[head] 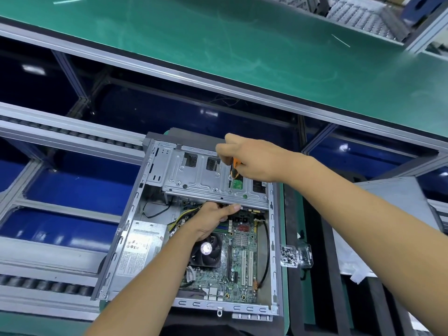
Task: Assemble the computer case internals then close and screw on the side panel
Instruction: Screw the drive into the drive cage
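The open computer case (116,258) lies flat in front of me, showing its motherboard (242,267), CPU fan (206,251) and power supply (139,248). A silver drive cage (194,178) spans the case's far end. My right hand (252,158) grips an orange-and-black screwdriver (234,169), its tip standing on the cage's top plate. My left hand (213,219) reaches in under the cage's near edge and holds it, thumb along the rim; its fingers are hidden beneath.
A clear plastic bag of screws (294,255) lies right of the case. The grey side panel (397,202) rests further right. A green shelf (242,44) runs overhead at the back, and roller conveyor rails (48,132) run along the left.
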`<state>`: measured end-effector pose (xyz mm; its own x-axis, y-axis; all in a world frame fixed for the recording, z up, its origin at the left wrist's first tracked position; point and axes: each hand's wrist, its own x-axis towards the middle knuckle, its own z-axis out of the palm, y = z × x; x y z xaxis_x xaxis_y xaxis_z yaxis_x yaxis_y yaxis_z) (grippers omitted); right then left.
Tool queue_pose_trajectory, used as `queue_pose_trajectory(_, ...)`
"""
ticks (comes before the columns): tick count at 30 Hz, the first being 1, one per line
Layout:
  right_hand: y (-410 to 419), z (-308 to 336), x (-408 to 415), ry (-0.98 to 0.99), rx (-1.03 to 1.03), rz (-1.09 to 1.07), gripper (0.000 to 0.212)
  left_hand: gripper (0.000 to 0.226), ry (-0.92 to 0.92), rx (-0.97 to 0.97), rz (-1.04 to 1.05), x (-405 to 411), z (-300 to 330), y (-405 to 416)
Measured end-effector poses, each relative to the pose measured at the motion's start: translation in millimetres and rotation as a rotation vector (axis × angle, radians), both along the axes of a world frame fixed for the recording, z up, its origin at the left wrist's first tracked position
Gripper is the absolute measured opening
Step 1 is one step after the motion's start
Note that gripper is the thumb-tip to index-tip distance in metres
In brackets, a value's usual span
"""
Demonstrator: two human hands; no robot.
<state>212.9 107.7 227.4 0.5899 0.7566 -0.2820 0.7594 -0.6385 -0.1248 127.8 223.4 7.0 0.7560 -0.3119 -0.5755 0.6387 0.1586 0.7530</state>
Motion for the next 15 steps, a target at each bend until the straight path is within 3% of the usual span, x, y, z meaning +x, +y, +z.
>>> queue_pose_trajectory(5, -4.9, -3.3, 2.7, -0.276, -0.118, 0.043, 0.007, 0.057, -0.013, 0.024, -0.009, -0.1, -1.5, -1.1)
queue_pose_trajectory(11, -4.7, 1.3, 0.9, 0.016, -0.017, 0.016, 0.028, 0.054, -0.045, -0.083, -0.003, -0.8, -4.7, -0.4)
queue_pose_trajectory(15, -3.9, -4.1, 0.9, -0.254, -0.103, 0.074, 0.011, 0.054, -0.049, -0.056, 0.005, -0.8, -5.3, 1.0)
